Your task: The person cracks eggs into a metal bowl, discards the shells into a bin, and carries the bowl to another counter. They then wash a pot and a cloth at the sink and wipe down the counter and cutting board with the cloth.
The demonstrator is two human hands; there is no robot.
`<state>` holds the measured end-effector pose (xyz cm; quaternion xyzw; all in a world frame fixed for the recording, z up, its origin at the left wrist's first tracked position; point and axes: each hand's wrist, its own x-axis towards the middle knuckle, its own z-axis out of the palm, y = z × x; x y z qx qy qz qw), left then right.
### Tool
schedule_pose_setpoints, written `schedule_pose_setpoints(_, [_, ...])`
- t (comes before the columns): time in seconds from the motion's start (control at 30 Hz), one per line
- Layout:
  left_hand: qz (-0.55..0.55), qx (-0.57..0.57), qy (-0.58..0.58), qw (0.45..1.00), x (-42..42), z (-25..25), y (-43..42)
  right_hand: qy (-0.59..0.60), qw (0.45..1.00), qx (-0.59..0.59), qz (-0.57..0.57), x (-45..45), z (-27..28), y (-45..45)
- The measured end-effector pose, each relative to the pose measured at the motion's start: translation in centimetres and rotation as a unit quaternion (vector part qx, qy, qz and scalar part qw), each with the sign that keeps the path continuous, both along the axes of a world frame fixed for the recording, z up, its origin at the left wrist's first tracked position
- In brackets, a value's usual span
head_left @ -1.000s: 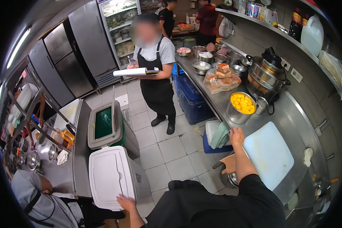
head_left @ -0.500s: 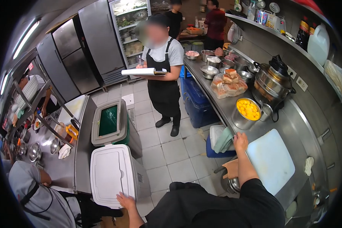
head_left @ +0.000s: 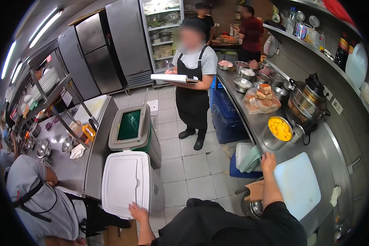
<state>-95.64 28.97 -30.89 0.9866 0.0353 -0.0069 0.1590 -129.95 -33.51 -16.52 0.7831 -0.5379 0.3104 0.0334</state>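
Note:
My left hand (head_left: 138, 212) rests at the near edge of the white lidded bin (head_left: 126, 180), its fingers apart and holding nothing. On the other side, my right hand (head_left: 268, 162) lies at the edge of the steel counter (head_left: 252, 123) with its fingers stretched forward and nothing visible in them. Beside that hand sits a white cutting board (head_left: 297, 184). Just beyond it stands a metal pot (head_left: 274, 139) filled with yellow, rounded pieces. A greenish cloth (head_left: 250, 159) hangs over a container below the counter edge.
A co-worker in a black apron (head_left: 191, 102) stands ahead with a clipboard (head_left: 174, 78). Bagged bread-like blocks (head_left: 261, 100) and several metal bowls line the right counter. A green-topped bin (head_left: 129, 127) stands beyond the white one. Another person (head_left: 49, 197) bends at the left.
The whole view has shifted, so the surroundings appear farther right and slightly lower. My hands keep about the same places, at the bin and the counter edge.

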Motion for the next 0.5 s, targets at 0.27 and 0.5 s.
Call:
schedule_pose_setpoints(0.27, [0.004,-0.007,0.018,1.000,-0.10,0.59,-0.27,0.017,1.000,-0.014,-0.005,0.05,-0.36,-0.23])
schedule_pose_setpoints(0.5, [0.007,0.002,0.026,1.000,0.00,0.79,-0.34,0.034,0.999,-0.021,-0.013,0.01,-0.54,-0.27])
